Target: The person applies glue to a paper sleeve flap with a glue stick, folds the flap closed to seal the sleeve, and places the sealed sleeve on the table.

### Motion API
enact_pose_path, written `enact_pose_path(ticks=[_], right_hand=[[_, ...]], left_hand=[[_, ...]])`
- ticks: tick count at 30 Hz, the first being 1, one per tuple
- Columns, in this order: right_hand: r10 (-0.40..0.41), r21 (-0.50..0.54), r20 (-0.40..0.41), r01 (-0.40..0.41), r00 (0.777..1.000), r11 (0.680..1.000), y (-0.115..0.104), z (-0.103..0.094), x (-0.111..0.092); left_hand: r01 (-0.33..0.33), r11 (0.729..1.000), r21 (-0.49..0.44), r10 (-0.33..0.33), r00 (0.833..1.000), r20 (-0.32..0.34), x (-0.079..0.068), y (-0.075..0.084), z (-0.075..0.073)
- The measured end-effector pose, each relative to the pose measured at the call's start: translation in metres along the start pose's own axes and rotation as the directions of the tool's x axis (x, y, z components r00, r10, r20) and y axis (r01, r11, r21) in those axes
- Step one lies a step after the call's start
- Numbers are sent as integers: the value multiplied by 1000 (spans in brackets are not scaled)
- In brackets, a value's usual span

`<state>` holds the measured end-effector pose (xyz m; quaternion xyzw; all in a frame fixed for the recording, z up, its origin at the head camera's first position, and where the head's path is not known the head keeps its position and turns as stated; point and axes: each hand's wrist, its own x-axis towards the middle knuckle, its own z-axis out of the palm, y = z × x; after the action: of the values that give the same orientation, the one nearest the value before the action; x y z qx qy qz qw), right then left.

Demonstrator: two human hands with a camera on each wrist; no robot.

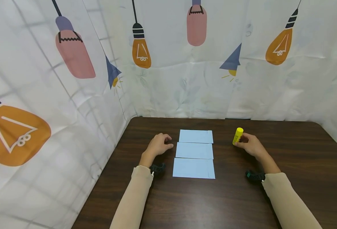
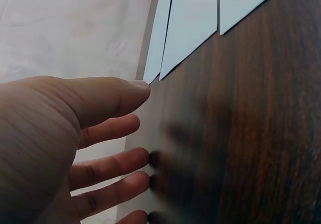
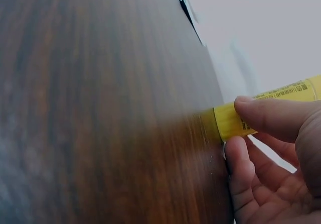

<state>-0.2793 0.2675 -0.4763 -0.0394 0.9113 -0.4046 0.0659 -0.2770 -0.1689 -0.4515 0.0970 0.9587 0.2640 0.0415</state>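
Three light-blue paper cards (image 1: 193,168) lie in a column on the dark wooden table, their edges meeting. To their left, my left hand (image 1: 158,144) rests with loosely bent fingers and holds nothing; in the left wrist view, its fingertips (image 2: 138,180) are at the tabletop and the cards (image 2: 193,23) lie beyond the thumb. Right of the cards, my right hand (image 1: 252,145) pinches a yellow glue stick (image 1: 237,136) between thumb and fingers. The glue stick (image 3: 283,97) stands nearly upright, slightly tilted, its lower end at the tabletop. Small print shows on its side.
The brown wood-grain table (image 1: 197,203) has rounded far corners. A white curtain (image 1: 179,86) printed with lamps and bulbs hangs behind it and along the left side. Dark wrist straps (image 1: 255,176) sit at both cuffs.
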Motion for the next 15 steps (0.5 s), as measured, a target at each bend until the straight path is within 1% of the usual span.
enact_pose_path(ticks=[6,9,12,15], right_hand=[[0,24,12,0,1000,1000,2,1,-4],[-8,48,12,7,1000,999,2,-1,-8],[-13,65,21,11,1000,998,2,-4,-13],[-21,56,48,18,999,998,2,-10,-21]], left_hand=[[-11,1000,24,9,999,51,-5,0,1],[-19,999,36,16,998,61,-8,1,0],[-37,997,64,33,997,73,-12,1,-2],[-67,993,95,57,993,100,-16,2,-6]])
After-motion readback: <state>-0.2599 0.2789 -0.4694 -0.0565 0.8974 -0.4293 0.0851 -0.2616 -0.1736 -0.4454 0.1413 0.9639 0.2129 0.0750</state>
